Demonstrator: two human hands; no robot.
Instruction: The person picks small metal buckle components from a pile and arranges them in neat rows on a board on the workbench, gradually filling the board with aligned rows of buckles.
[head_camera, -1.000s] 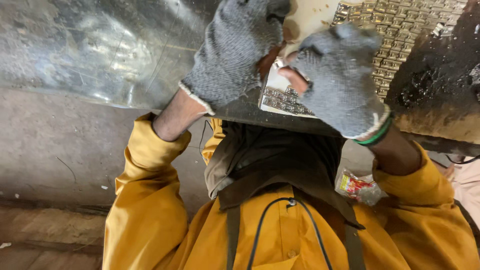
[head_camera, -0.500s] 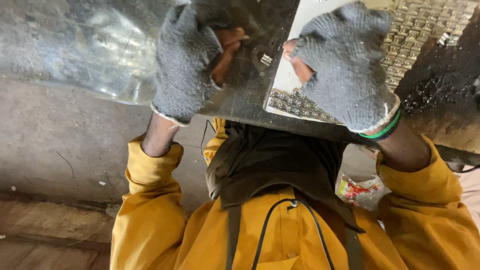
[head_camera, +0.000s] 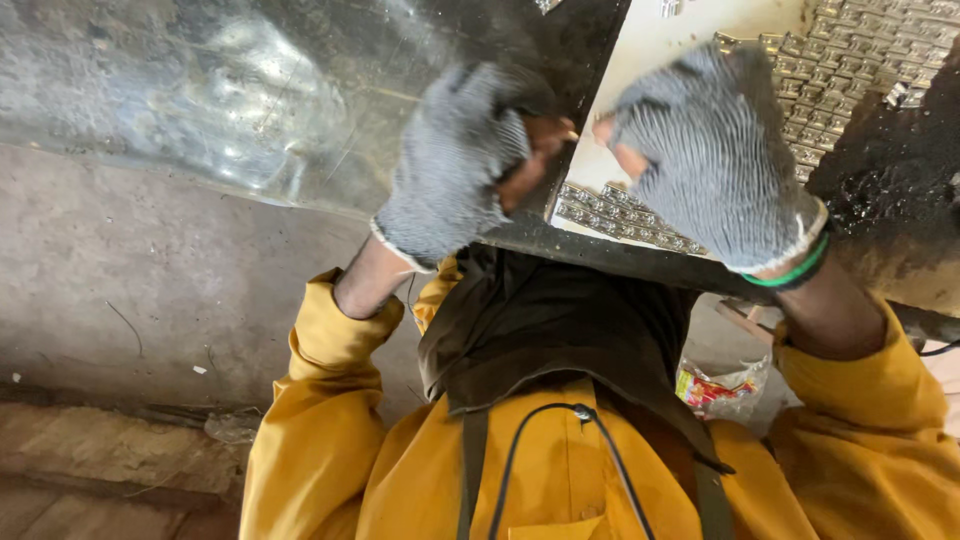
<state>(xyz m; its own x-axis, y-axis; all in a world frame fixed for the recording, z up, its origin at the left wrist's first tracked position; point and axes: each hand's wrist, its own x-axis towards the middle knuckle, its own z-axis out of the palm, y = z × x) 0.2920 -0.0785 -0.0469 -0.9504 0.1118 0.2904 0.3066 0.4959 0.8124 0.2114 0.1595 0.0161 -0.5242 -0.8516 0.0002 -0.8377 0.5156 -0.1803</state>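
Observation:
Both my hands wear grey knit gloves with open fingertips. My left hand (head_camera: 455, 165) is curled above the dark edge of the workbench (head_camera: 600, 250), its bare fingertips pinched on a small pale metal piece (head_camera: 569, 133). My right hand (head_camera: 715, 150) is curled too, with a green band at the wrist, and its thumb tip sits a finger's width from the left fingertips. Under the right hand lies a white board (head_camera: 660, 45) with rows of small shiny metal pieces (head_camera: 620, 212) along its near edge. Whether the right hand touches the pinched piece is hidden.
A crinkled sheet of clear plastic (head_camera: 230, 100) covers the bench at the left. More rows of metal pieces (head_camera: 860, 60) fill the far right, beside a blackened surface (head_camera: 890, 190). A small printed wrapper (head_camera: 715, 388) lies on the concrete floor (head_camera: 130, 290) below.
My left hand has swung back to the right and lowered, so its fingertips now almost meet the right thumb. The right hand has stayed over the board.

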